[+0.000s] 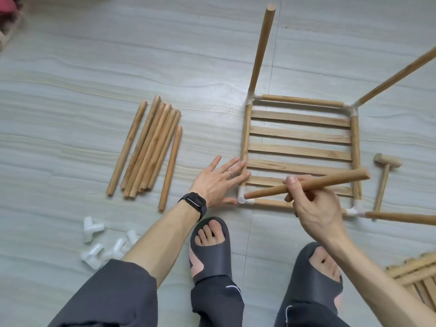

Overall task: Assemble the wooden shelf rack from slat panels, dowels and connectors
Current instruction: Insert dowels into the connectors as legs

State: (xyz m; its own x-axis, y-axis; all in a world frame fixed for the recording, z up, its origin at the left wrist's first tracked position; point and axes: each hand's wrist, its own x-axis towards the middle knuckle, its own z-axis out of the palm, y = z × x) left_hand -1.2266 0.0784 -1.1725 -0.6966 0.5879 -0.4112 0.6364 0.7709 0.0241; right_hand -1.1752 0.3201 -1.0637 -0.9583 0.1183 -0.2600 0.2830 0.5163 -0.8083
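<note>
A slat panel [299, 149] lies flat on the floor, framed by dowels joined with white corner connectors. Three corners carry upright dowels: the far left [262, 48], the far right [396, 76] and the near right [401, 218]. My right hand [313, 204] grips another dowel [306, 184], whose lower end sits at the mouth of the near left connector [243, 199]. My left hand [219, 180] lies with straight fingers against the panel's left edge beside that connector.
Several loose dowels [146, 147] lie on the floor to the left. Several white connectors [99, 246] lie near my left forearm. A small wooden mallet [383, 180] rests right of the panel. Another slat panel [417, 277] shows at the lower right. My feet in dark slippers stand below.
</note>
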